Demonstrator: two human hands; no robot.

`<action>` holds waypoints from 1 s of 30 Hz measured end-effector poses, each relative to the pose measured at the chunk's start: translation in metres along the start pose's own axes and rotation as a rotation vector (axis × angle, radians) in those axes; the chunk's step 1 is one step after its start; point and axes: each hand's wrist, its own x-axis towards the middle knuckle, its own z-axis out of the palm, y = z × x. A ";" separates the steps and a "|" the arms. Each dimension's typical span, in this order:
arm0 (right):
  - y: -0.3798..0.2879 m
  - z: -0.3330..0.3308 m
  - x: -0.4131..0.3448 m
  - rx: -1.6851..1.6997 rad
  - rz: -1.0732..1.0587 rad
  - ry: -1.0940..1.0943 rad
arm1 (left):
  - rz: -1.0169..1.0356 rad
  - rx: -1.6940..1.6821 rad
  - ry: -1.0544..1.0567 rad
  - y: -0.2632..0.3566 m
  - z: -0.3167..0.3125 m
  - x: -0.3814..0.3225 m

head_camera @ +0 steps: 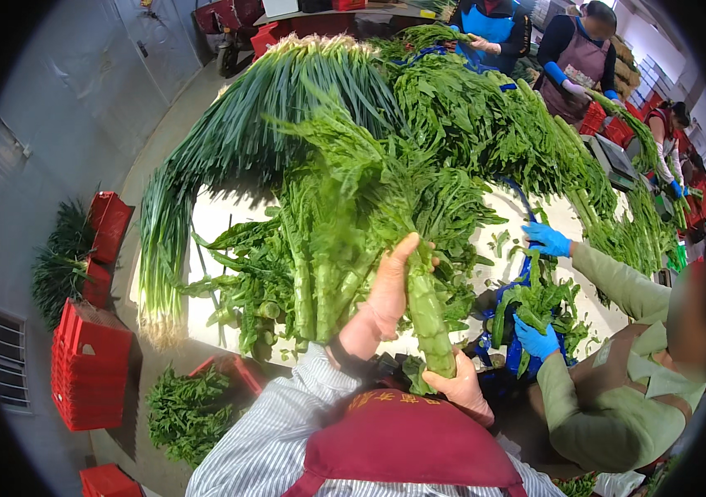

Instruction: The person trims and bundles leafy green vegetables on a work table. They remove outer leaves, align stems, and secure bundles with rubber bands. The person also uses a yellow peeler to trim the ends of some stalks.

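Observation:
A stalk of celtuce (pixel 428 307), thick and pale green with a leafy top, slants across in front of my apron. My left hand (pixel 384 292) is wrapped around the upper stem, just below the leaves. Lower down, my right hand (pixel 463 386) grips the butt end. Several trimmed celtuce stems (pixel 303 292) lie side by side on the white tabletop (pixel 238 323), left of my left hand. Loose stripped leaves (pixel 235 248) are heaped beside them. The leafy top of the held stalk is partly blurred and overlaps the greens behind it.
Leeks or large green onions (pixel 266 105) are piled at the far left. More celtuce (pixel 477 118) covers the back right. A co-worker's blue-gloved hand (pixel 536 335) handles leaves close on my right. Stacked red crates (pixel 89 366) and a crate of greens (pixel 191 410) stand left.

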 end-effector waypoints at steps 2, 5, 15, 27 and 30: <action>-0.005 0.003 0.001 -0.027 -0.045 0.078 | -0.070 0.062 0.000 -0.010 0.002 -0.006; -0.014 0.003 0.011 -0.030 -0.092 0.225 | -0.158 0.254 -0.159 -0.047 0.011 -0.034; -0.011 0.003 0.017 -0.261 -0.230 0.199 | -0.061 -0.037 -0.097 0.004 -0.019 0.010; -0.028 0.008 0.026 -0.599 -0.225 0.284 | -0.226 0.192 -0.133 -0.039 -0.012 -0.033; -0.029 0.006 0.024 -0.491 -0.204 0.267 | -0.275 0.283 -0.098 -0.029 -0.018 -0.027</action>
